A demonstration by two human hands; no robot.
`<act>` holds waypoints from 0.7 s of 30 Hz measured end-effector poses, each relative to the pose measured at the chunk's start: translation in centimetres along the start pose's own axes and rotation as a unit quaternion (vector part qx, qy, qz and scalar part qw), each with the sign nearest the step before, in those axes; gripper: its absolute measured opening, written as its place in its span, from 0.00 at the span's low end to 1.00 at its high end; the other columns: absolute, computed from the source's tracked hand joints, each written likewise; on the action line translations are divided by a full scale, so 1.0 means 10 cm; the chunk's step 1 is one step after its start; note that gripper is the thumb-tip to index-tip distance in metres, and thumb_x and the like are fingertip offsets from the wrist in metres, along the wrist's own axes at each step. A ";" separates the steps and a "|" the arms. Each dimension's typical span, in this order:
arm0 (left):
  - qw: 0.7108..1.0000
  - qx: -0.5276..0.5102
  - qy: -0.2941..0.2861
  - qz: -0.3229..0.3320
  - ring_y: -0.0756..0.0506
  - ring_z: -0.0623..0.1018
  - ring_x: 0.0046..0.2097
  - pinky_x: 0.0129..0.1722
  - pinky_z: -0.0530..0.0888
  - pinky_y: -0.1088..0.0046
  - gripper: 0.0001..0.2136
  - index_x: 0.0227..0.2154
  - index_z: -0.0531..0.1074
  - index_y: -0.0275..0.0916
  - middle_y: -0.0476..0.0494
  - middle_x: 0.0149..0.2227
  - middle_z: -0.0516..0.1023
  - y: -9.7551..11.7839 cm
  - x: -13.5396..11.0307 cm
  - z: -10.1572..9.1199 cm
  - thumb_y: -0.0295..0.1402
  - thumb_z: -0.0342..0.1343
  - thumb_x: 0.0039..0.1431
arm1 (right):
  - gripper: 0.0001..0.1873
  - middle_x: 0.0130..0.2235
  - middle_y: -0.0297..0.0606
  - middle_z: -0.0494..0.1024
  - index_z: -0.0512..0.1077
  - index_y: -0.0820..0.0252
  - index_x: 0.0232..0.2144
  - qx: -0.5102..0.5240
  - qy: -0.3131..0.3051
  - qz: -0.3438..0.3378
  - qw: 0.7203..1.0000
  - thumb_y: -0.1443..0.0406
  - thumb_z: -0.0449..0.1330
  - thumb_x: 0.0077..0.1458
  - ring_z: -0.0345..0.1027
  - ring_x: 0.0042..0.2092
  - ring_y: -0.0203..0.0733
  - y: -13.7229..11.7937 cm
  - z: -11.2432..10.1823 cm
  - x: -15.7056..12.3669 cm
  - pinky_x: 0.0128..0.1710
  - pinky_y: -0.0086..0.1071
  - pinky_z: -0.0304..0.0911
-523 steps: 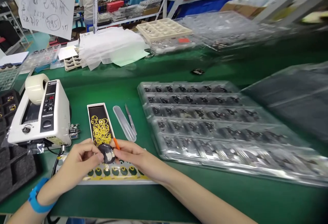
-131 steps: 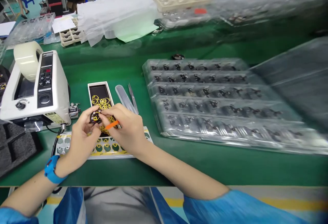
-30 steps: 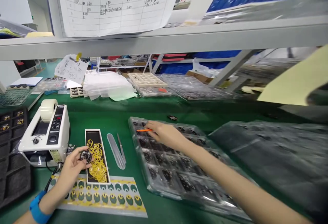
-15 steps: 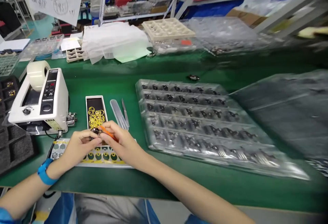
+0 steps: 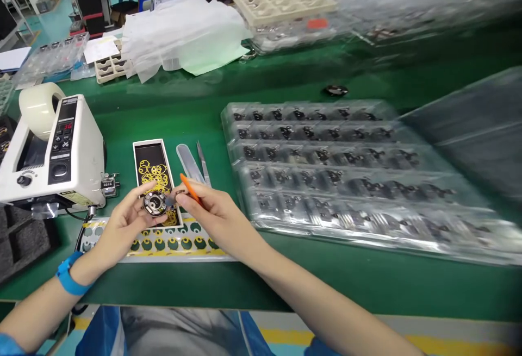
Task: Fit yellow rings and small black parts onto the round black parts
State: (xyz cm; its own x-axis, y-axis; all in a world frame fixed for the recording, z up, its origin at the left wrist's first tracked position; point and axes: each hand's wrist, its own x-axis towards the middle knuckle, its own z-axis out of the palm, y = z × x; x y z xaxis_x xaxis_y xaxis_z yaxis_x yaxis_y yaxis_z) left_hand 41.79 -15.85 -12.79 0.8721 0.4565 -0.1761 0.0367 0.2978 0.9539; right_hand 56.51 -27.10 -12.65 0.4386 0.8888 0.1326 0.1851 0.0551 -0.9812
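My left hand (image 5: 124,223), wearing a blue wristband, holds a small round metal part (image 5: 155,203) between thumb and fingers, its open inner face turned up. Close beside it, my right hand (image 5: 218,212) grips a slim orange tool (image 5: 191,188) whose exact kind I cannot tell. A thin greyish tip at the right fingertips points at the part; whether it touches is unclear. Just behind the hands, yellow rings (image 5: 153,174) lie in a white-rimmed black box (image 5: 147,152). Beneath the hands lies a sheet of green and yellow stickers (image 5: 179,244).
A white tape dispenser (image 5: 87,155) stands at left. Tweezers (image 5: 203,161) and a clear plastic strip (image 5: 188,160) lie beside the box. Clear trays of dark parts (image 5: 285,182) cover the right side. A dark part (image 5: 335,91) lies behind them; white sheets (image 5: 183,30) are at the back.
My hands have moved slightly apart, and the round part now shows its inner face. The orange tool has tilted more upright. The whole view has shifted and looks lower.
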 end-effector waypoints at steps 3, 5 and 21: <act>1.000 -0.001 -0.031 -0.001 0.41 0.73 0.55 0.51 0.75 0.63 0.18 0.53 0.69 0.46 0.43 0.53 0.74 0.01 0.00 0.00 0.32 0.56 0.60 | 0.15 0.24 0.31 0.60 0.69 0.60 0.23 -0.023 -0.023 0.046 0.998 0.58 0.56 0.57 0.54 0.26 0.34 -0.01 -0.06 0.00 0.25 0.29 0.52; 0.999 -0.004 -0.047 0.008 0.44 0.74 0.53 0.52 0.75 0.65 0.17 0.52 0.70 0.47 0.45 0.53 0.74 0.01 0.00 0.00 0.29 0.56 0.61 | 0.13 0.23 0.29 0.59 0.70 0.61 0.21 0.001 -0.020 0.076 0.997 0.59 0.59 0.54 0.50 0.24 0.32 -0.01 -0.07 0.00 0.24 0.29 0.49; 0.996 0.064 -0.053 -0.015 0.50 0.73 0.31 0.49 0.76 0.61 0.19 0.56 0.68 0.47 0.49 0.30 0.73 0.00 -0.04 -0.02 0.32 0.52 0.63 | 0.14 0.25 0.29 0.58 0.62 0.60 0.22 -0.082 -0.053 -0.021 0.995 0.67 0.54 0.59 0.52 0.26 0.32 -0.03 -0.13 -0.03 0.26 0.29 0.48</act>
State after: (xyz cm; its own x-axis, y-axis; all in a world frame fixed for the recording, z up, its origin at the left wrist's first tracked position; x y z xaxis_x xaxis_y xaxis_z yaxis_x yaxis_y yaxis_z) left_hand 41.31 -15.89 -12.80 0.9164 0.3550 -0.1847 0.1195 0.1979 0.9729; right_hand 57.43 -27.98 -12.24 0.3337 0.9309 0.1486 0.3468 0.0254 -0.9376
